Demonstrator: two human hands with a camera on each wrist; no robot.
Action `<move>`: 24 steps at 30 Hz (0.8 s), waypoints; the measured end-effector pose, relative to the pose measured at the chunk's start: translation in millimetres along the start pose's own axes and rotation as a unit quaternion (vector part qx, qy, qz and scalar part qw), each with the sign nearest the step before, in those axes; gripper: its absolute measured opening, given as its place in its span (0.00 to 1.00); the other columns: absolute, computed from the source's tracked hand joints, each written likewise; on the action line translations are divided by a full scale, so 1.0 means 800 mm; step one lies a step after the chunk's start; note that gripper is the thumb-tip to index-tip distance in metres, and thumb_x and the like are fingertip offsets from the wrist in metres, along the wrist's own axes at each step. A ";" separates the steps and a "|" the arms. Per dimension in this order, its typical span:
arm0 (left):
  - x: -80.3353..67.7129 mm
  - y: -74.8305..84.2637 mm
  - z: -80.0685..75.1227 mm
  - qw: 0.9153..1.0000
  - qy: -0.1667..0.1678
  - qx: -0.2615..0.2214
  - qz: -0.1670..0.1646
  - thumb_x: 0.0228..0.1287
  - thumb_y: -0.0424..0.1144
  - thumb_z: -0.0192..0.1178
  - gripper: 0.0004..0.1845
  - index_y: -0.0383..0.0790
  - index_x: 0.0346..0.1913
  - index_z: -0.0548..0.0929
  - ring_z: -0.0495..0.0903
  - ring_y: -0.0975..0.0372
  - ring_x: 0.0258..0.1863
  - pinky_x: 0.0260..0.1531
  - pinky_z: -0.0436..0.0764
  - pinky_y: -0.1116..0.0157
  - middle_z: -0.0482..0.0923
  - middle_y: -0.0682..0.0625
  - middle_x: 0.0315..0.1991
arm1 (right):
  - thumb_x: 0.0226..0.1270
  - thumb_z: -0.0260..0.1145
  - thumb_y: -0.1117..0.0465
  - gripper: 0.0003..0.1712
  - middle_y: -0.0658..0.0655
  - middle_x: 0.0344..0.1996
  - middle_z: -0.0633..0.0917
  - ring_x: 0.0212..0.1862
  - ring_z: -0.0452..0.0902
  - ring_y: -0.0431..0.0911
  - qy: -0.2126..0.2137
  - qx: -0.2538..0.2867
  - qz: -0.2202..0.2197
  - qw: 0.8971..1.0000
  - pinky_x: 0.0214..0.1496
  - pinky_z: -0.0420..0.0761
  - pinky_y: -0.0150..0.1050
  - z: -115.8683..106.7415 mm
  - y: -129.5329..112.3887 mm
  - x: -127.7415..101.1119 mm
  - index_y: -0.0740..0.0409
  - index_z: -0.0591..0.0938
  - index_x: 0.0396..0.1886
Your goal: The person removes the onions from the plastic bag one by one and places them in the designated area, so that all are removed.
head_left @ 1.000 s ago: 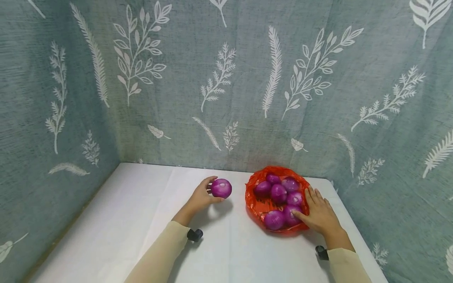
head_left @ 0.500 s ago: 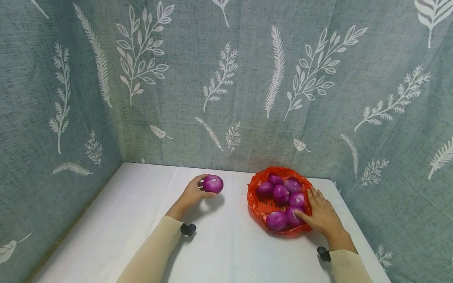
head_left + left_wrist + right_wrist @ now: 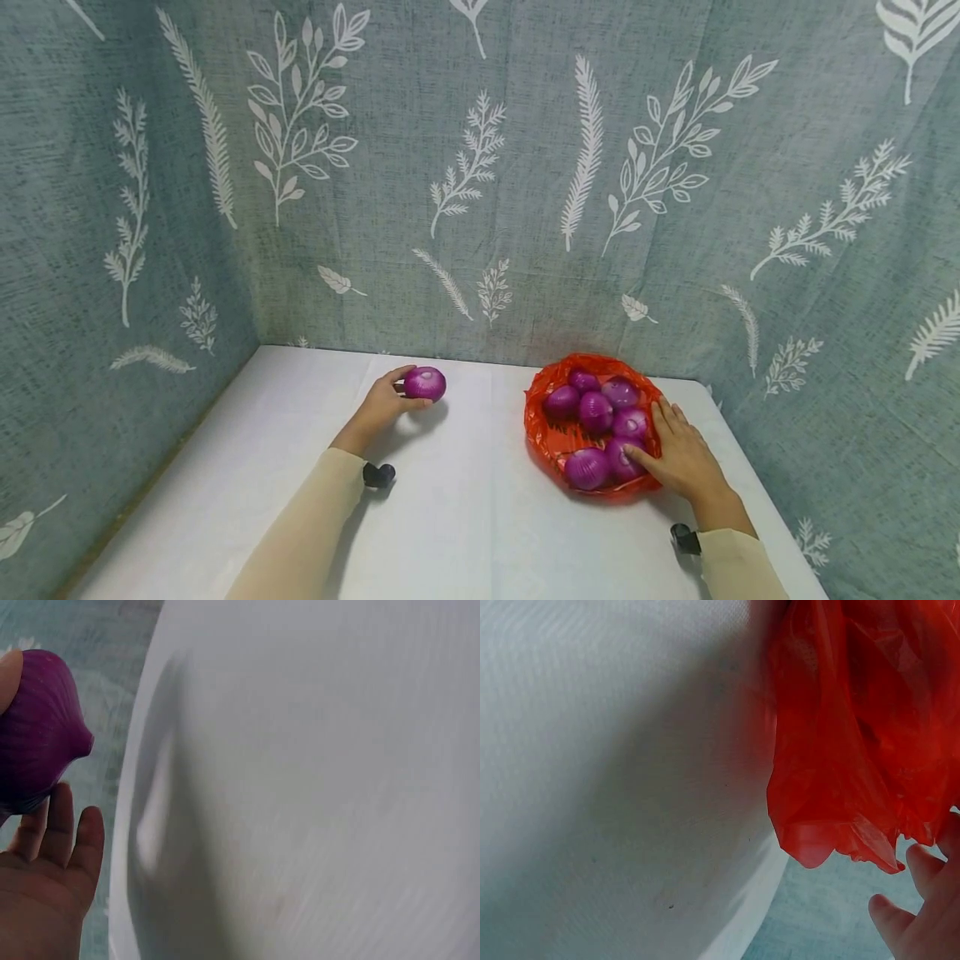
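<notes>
As purple onion (image 3: 425, 384) hangs over far part of white table (image 3: 442, 525), left hand (image 3: 381, 406) grips it between thumb and fingers. Well to right, red plastic bag (image 3: 534, 421) gapes upward, seven more onions (image 3: 596, 412) inside. Right hand (image 3: 684, 457) rests on bag's right rim, fingers straight, thumb at near-right onion (image 3: 618, 462); hands well apart. Cream sleeves (image 3: 303, 533) enter from near side. Grey-green leaf-print cloth (image 3: 375, 275) hangs far, left and right.
</notes>
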State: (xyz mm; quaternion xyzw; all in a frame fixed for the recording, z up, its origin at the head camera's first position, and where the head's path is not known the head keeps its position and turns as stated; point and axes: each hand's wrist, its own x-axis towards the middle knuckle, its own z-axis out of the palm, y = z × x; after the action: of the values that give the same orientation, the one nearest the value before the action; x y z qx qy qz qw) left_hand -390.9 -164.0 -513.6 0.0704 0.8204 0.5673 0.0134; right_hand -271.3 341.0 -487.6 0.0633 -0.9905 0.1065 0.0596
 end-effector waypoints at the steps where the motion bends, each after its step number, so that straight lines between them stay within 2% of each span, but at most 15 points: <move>1: 0.001 -0.002 -0.003 1.000 0.003 0.002 -0.001 0.46 0.41 0.79 0.48 0.37 0.70 0.66 0.72 0.45 0.59 0.57 0.73 0.48 0.69 0.37 0.63 | 0.59 0.53 0.24 0.65 0.71 0.74 0.49 0.73 0.40 0.67 -0.001 0.001 0.000 1.000 0.69 0.47 0.66 0.000 0.000 -0.001 0.71 0.48 0.75; 6: 0.008 -0.006 -0.003 1.000 0.017 0.000 0.006 0.47 0.41 0.78 0.46 0.36 0.70 0.66 0.73 0.44 0.58 0.58 0.72 0.48 0.69 0.36 0.63 | 0.59 0.53 0.23 0.65 0.71 0.74 0.49 0.73 0.40 0.67 -0.003 0.002 0.000 1.000 0.69 0.47 0.66 0.000 0.003 -0.002 0.71 0.47 0.75; 12: 0.006 -0.001 0.025 1.000 0.008 -0.004 -0.001 0.46 0.45 0.78 0.44 0.34 0.65 0.69 0.76 0.47 0.54 0.55 0.74 0.50 0.72 0.37 0.59 | 0.59 0.53 0.24 0.65 0.70 0.74 0.48 0.73 0.40 0.67 -0.004 0.007 0.001 1.000 0.69 0.47 0.66 0.001 0.003 0.000 0.70 0.48 0.75; 16: 0.003 0.001 0.040 1.000 0.014 -0.010 -0.004 0.45 0.46 0.79 0.42 0.34 0.63 0.73 0.77 0.49 0.52 0.53 0.75 0.52 0.75 0.39 0.57 | 0.60 0.53 0.23 0.65 0.70 0.74 0.48 0.73 0.39 0.67 -0.008 0.009 0.000 1.000 0.69 0.47 0.66 0.002 0.001 0.000 0.70 0.47 0.75; 24: 0.002 0.001 0.052 1.000 0.011 -0.005 0.004 0.46 0.43 0.79 0.40 0.34 0.62 0.74 0.79 0.51 0.50 0.52 0.76 0.52 0.77 0.41 0.56 | 0.59 0.53 0.24 0.65 0.71 0.74 0.48 0.73 0.39 0.67 -0.005 0.011 0.005 1.000 0.69 0.46 0.66 0.004 0.001 0.000 0.70 0.47 0.75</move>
State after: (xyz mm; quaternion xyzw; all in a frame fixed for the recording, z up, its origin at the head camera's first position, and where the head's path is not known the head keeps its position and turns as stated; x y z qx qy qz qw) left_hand -388.3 -124.5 -527.3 0.0677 0.8173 0.5723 0.0026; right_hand -272.0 341.0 -490.7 0.0597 -0.9899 0.1171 0.0540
